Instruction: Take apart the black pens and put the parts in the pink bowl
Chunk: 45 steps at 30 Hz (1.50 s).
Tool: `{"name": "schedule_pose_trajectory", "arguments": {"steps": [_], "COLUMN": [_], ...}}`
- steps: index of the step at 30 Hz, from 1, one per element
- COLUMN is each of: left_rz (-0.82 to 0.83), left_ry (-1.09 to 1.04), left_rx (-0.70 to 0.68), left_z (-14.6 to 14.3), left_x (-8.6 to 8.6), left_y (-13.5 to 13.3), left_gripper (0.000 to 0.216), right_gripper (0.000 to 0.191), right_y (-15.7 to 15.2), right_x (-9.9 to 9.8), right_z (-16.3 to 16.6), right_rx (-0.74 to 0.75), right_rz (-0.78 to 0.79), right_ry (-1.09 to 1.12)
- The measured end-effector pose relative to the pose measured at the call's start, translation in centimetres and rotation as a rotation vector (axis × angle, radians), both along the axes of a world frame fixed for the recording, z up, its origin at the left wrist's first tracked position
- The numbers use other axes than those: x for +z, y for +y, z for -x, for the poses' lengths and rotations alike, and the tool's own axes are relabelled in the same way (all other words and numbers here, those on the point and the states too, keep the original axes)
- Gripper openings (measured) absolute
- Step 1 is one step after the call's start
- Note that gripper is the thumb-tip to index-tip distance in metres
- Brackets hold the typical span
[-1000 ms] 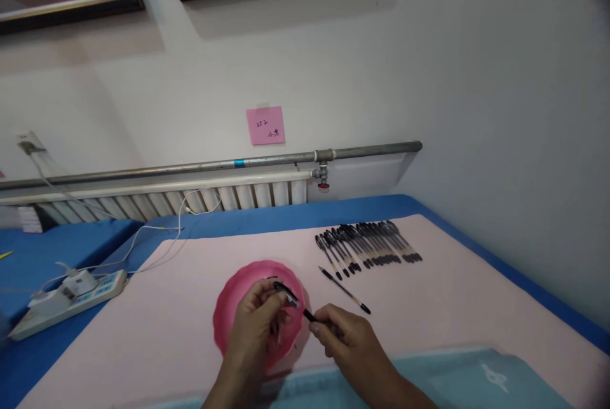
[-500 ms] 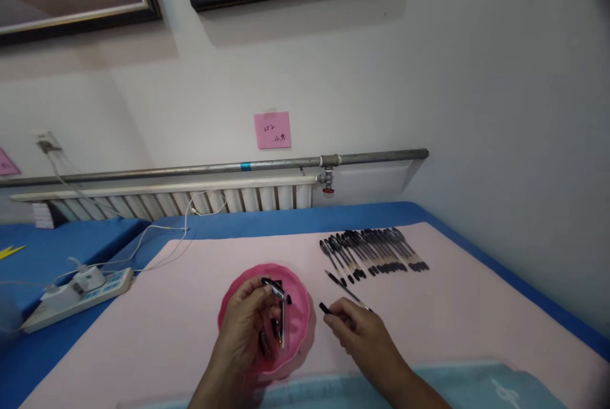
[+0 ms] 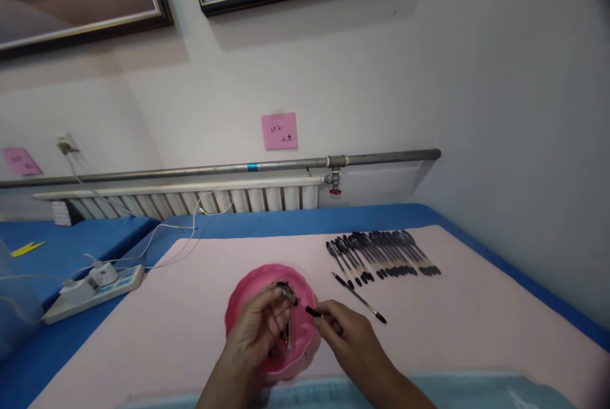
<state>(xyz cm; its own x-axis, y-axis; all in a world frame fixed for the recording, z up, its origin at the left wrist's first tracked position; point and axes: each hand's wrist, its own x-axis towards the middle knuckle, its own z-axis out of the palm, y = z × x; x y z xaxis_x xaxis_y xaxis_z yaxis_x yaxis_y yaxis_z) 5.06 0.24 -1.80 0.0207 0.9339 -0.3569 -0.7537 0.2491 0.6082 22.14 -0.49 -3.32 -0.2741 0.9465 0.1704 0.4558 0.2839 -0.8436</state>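
My left hand (image 3: 257,329) is over the pink scalloped bowl (image 3: 237,291), its thumb and fingers closed on a dark pen cap (image 3: 287,291). My right hand (image 3: 351,336) pinches a small black cylindrical pen piece (image 3: 312,311) at the bowl's right rim, pointing toward the cap but apart from it. Inside the bowl lie several pen parts (image 3: 287,336), clear and black, partly hidden by my left hand. To the right of the bowl, one uncapped pen (image 3: 359,296) lies aslant on the pink sheet.
Behind that pen, a row of several capped black pens (image 3: 381,255) lies side by side on the pink sheet (image 3: 452,307). A power strip (image 3: 95,295) with plugs and white cables is at left. A light-blue cloth (image 3: 381,390) runs along the near edge.
My right hand has moved left, bringing the black piece closer to the cap in my left hand. More of the loose pen shows now. The view has shifted slightly.
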Motion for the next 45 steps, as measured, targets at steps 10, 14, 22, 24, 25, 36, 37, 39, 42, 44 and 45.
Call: {"name": "schedule_pose_trajectory", "arguments": {"steps": [10,14,22,24,25,36,37,39,42,44,45], "left_rz": [0.073,0.094,0.095,0.08,0.071,-0.026,-0.032,-0.039,-0.055,-0.071,-0.079], "left_ry": [-0.16,-0.191,-0.112,-0.084,-0.07,0.024,0.039,0.075,0.131,0.166,0.184], "left_rx": [-0.055,-0.034,-0.003,0.02,0.04,0.193,0.198,0.209,0.218,0.213,0.21], "left_z": [0.9,0.8,1.0,1.2,1.4,2.0,2.0,1.9,1.5,1.3,1.1], "left_x": [0.2,0.7,0.4,0.0,-0.2,-0.4,-0.3,-0.3,0.0,0.2,0.3], "left_y": [0.1,0.0,0.2,0.4,0.5,0.8,0.7,0.6,0.5,0.4,0.3], "left_gripper": [0.012,0.014,0.012,0.01,0.009,0.017,0.017,0.015,0.012,0.012,0.012], "right_gripper": [0.02,0.015,0.022,0.023,0.023,0.013,0.013,0.014,0.015,0.015,0.014], "right_y": [1.5,1.9,2.8,2.5,2.3,-0.3,-0.3,-0.3,-0.3,-0.3,-0.3], "right_x": [0.5,0.2,-0.1,0.5,0.8,2.4,2.4,2.2,2.2,2.3,2.3], "right_z": [-5.0,-6.9,-6.6,-6.4,-6.1,-3.4,-3.4,-3.5,-3.5,-3.4,-3.4], "right_rx": [-0.219,-0.267,-0.215,-0.196,-0.174,0.173,0.174,0.18,0.181,0.175,0.173], "right_rz": [-0.238,-0.1,-0.043,-0.037,-0.036,0.163,0.163,0.157,0.15,0.153,0.156], "right_ry": [-0.536,-0.783,-0.693,-0.641,-0.598,-0.064,-0.072,-0.081,-0.102,-0.117,-0.121]}}
